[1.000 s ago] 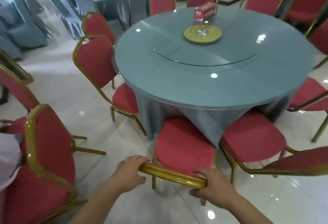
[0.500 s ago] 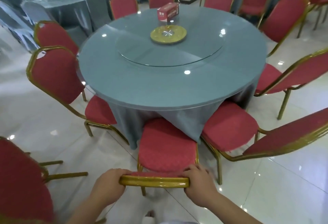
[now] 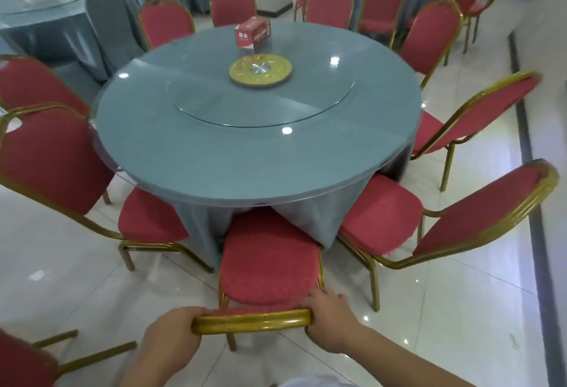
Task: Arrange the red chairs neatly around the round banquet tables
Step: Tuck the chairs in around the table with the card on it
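left hand (image 3: 173,330) + right hand (image 3: 329,316) grip chair (image 3: 267,259) top rail; seat under round table (image 3: 257,129)

Over the interval the held chair (image 3: 270,267) has swung from an angled set, its top rail slanting down to the right, to a square one, with the rail now level across the view and the seat pointing straight at the round table (image 3: 257,129). The left hand (image 3: 175,330) and right hand (image 3: 329,316), earlier spread unevenly along the slanted rail, now grip its two ends at matching height. The seat front now lies under the hanging tablecloth (image 3: 306,218), where a second ago it stood just short of it.
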